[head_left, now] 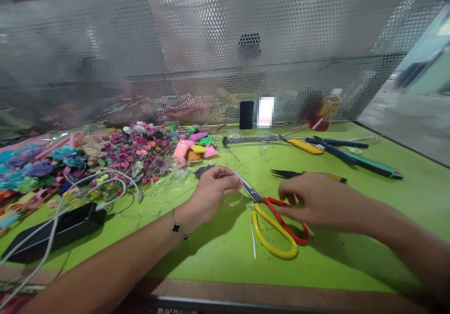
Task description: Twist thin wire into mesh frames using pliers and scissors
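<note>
Left forearm (126, 257), nearest, at seven o'clock; left hand (209, 192), thumb and fingertips (237, 183) pinching what looks like fine wire (233, 204), beside the blade tips. Scissors (258, 197), one pair, mid-table, points towards eleven; right hand (321, 201), blurred, at three o'clock, fingers curled over the red loop (304, 235), hold uncertain. Handling, as judged: wire steady, fingertips clear of blades, both loops gripped squarely.

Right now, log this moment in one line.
left hand: pinched, beside scissors | right hand: blurred, near red handle, contact unclear | scissors: on green tabletop
</note>
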The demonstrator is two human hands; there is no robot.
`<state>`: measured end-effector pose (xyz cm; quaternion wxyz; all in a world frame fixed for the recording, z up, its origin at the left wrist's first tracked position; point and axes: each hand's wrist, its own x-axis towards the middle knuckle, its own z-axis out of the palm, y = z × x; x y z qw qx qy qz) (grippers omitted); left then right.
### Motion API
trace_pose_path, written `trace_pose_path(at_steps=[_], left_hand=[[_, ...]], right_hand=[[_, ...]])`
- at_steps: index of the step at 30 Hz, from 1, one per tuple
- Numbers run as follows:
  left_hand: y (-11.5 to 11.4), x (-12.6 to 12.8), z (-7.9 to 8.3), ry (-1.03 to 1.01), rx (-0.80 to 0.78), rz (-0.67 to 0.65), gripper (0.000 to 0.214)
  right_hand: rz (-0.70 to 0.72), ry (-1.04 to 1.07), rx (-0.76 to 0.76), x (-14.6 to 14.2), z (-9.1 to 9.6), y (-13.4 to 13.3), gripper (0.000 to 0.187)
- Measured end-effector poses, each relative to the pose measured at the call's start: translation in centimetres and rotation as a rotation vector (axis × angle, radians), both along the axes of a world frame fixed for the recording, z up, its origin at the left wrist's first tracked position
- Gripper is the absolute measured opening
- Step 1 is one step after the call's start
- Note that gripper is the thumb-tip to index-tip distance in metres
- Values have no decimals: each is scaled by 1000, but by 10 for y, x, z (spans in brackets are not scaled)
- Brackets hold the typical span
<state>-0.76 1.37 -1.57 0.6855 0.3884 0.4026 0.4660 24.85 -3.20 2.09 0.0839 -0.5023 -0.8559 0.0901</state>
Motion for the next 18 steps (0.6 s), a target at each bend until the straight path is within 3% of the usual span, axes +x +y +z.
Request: trace_pose_path(at_steps=[2, 5, 9, 11, 18], left_hand=[[0, 1, 0, 2, -9, 7, 27], [-1, 2, 0, 12, -7, -27, 26], [-4, 1, -2, 9, -27, -165, 30], [-4, 0, -6, 19, -50, -219, 33], [-3, 0, -20, 9, -78, -235, 36]], right_hand=[[26, -76, -93, -11, -5, -11, 24], [-15, -122, -99, -24, -14, -21, 24], [-142, -208, -146, -33, -19, -21, 3], [-226, -256, -175, -34, -19, -17, 6], [-307, -197, -117, -3, -31, 8, 13]])
